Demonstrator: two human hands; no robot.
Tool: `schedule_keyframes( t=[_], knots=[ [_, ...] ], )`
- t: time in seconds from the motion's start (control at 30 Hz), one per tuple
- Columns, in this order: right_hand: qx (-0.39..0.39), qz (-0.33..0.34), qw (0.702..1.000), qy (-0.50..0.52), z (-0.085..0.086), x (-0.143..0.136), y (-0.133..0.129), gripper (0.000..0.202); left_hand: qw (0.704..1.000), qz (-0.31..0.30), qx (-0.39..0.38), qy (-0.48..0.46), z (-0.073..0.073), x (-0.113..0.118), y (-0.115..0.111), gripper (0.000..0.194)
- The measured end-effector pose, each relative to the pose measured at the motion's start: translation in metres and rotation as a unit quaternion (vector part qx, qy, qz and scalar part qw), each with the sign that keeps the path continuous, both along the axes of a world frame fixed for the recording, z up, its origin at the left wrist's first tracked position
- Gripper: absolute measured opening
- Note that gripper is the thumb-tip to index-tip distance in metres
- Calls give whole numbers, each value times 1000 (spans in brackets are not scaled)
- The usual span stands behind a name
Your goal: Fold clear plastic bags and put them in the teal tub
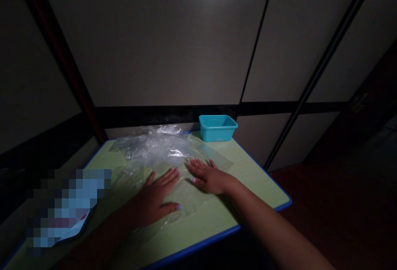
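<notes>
Pressing clear plastic film (161, 146), crumpled at far side, onto green tbl (257, 179) w/ L hand (151, 201) & R hand (212, 179), fingers extended, gripping nothing. Prob. smoothing step; seems to need light, even palm pressure next. Also on tbl: teal bin (217, 133), far R, nr film; blurred item (72, 210), L.

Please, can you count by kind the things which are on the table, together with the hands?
Hands: 2 (left hand, right hand)
Turquoise container: 1
Clear plastic film: 1 spread (layers too tangled to count)
Flat object, mostly pixelated: 1
Total: 5
</notes>
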State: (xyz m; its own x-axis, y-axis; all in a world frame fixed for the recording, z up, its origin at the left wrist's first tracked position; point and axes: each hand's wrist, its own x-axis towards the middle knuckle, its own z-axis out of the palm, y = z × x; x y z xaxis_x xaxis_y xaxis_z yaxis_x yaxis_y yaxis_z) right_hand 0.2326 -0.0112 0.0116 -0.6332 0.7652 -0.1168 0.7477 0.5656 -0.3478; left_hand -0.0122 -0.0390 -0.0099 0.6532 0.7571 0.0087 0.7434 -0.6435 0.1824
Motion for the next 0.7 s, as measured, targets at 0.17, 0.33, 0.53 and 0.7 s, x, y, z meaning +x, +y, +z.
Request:
schedule_keyframes(
  t=[0.17,0.33,0.53,0.7],
  knots=[
    [-5,30,1000,-4,1,-5,-4,69,999,30,21,-3,-5,2,4,65],
    [35,54,998,14,-5,-12,-4,74,996,69,61,7,-10,9,7,64],
    [35,71,997,22,-11,-17,-4,81,996,51,78,4,-20,10,10,59],
    [14,48,999,10,-7,-14,-6,83,996,56,66,5,-19,5,10,54]
  ],
)
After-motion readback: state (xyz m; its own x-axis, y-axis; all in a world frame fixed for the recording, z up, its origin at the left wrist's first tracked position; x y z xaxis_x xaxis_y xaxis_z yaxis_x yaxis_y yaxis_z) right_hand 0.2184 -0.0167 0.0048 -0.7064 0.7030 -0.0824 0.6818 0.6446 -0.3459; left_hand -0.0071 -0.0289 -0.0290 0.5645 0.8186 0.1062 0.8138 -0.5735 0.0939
